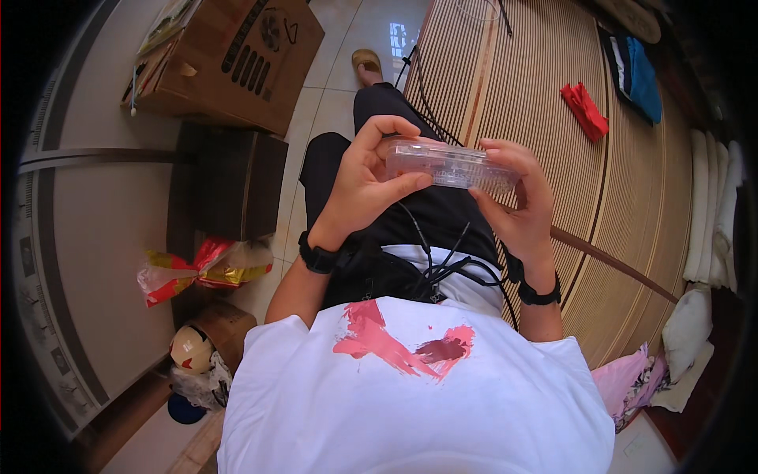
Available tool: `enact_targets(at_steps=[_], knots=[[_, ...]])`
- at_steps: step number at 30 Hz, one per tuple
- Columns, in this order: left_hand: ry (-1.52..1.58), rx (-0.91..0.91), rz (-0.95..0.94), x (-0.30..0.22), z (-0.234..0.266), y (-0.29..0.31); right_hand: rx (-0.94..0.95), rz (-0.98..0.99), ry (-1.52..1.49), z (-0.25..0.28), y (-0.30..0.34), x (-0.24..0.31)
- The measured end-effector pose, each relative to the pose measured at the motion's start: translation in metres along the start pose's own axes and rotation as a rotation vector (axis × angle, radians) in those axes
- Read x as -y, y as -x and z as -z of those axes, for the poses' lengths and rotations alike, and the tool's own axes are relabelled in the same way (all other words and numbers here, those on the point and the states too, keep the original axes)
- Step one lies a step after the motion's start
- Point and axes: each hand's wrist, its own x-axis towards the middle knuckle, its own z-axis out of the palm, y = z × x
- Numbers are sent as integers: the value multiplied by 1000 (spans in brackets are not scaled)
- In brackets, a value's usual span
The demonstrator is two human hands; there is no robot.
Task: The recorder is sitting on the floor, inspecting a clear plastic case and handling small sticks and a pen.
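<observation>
Between my two hands I hold a clear plastic case point(456, 167), long and narrow, level above my lap. My left hand point(369, 175) grips its left end, with the thumb along the near side and the fingers behind. The right end sits in my right hand point(527, 193), thumb below and fingers over the top edge. Small details inside the case are too blurred to make out. Dark bands circle both wrists.
To my right lies a slatted mat point(505, 71) bearing a red cloth point(584, 110) and a blue folded cloth point(643, 79). A cardboard box point(229, 63), a dark box point(245, 186) and a red-and-gold plastic bag point(209, 265) stand at the left. A black cord point(422, 95) runs along the mat's edge.
</observation>
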Motion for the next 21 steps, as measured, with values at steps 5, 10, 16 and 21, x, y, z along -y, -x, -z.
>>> enact_targets(at_steps=[5, 10, 16, 21], knots=[[45, -3, -28, 5, -2, 1, -44, -26, 27, -1, 2, 0], [-51, -4, 1, 4, 3, 0, -40, -78, 0, -1, 3, -1], [93, 108, 40, -2, 4, -12, -67, -363, -257, 2, 8, -1], [190, 60, 68, -2, -8, -17, -33, -582, -434, 6, 9, 5]])
